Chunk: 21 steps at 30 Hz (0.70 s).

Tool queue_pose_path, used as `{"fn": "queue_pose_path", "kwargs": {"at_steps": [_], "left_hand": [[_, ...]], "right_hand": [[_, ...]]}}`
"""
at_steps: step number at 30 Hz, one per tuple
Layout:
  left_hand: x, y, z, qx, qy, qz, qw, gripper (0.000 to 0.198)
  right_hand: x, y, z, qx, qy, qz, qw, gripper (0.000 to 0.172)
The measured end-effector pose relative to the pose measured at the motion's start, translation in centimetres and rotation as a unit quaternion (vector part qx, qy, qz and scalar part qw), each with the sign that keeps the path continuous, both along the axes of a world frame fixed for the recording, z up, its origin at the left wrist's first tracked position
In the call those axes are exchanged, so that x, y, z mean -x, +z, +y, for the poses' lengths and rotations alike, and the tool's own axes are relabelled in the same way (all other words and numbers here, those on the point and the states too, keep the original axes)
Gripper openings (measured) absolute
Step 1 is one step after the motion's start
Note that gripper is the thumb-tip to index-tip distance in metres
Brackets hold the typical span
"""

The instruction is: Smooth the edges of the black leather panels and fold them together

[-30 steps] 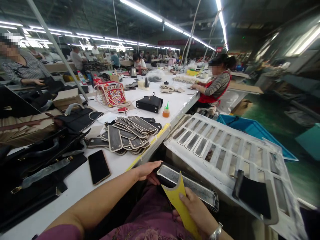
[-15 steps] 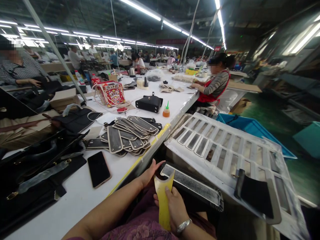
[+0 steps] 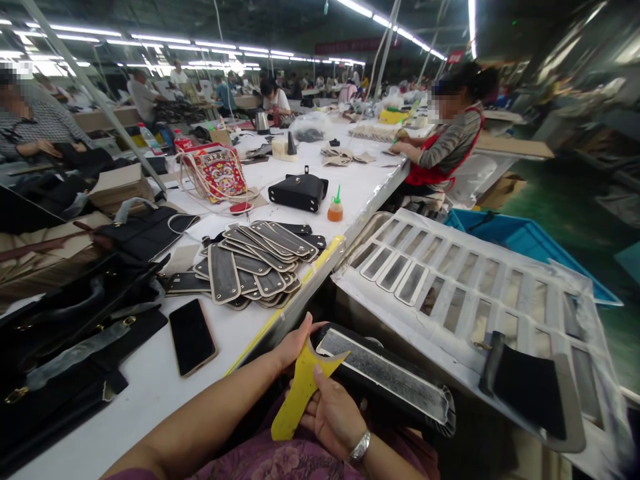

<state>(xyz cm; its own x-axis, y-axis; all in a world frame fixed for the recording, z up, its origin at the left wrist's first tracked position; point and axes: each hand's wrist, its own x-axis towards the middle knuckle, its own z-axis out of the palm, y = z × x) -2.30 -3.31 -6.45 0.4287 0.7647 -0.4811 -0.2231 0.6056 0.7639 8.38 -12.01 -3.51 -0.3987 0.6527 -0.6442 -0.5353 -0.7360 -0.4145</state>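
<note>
In my lap lies a black bag body (image 3: 387, 377), its long grey panel with a pale border facing up. My left hand (image 3: 295, 343) grips its near-left end, thumb up, with the other fingers partly hidden behind the end. My right hand (image 3: 333, 410) is closed on a flat yellow piece (image 3: 300, 393) with a curved notch at its top. The notched end lies against the left end of the bag body, near my left thumb. Ahead on the table is a pile of black strips (image 3: 260, 263) with pale edges and metal studs.
A phone (image 3: 193, 337) lies on the white table (image 3: 145, 393); black bags (image 3: 75, 347) are heaped left. Beyond the strips stand a small black bag (image 3: 299, 193) and a glue bottle (image 3: 335, 208). At right, a slotted white board (image 3: 450, 267) holds panels. A co-worker (image 3: 450, 140) sits farther along.
The yellow piece has tilted, its lower end swinging left and its notched end turning right. My right hand has turned and shifted slightly left. My left hand stays at the bag's end.
</note>
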Motion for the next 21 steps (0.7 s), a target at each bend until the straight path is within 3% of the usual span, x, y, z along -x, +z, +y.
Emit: {"fn": "queue_pose_path", "kwargs": {"at_steps": [7,11,21], "left_hand": [[-0.9,1.6,0.9,-0.078,-0.019,0.217,0.973,0.063],[-1.8,2.5,1.3,-0.082,-0.042,0.238,0.967,0.060],[-4.0,2.6,1.3,-0.111,-0.040,0.284,0.951,0.055]], "right_hand": [[-0.7,-0.3,0.5,0.011,-0.023,0.009,1.000,0.032],[-1.0,-0.9,0.7,0.024,-0.031,0.012,0.999,0.035],[-2.5,-1.5,0.6,0.027,-0.031,0.019,0.999,0.041]]}}
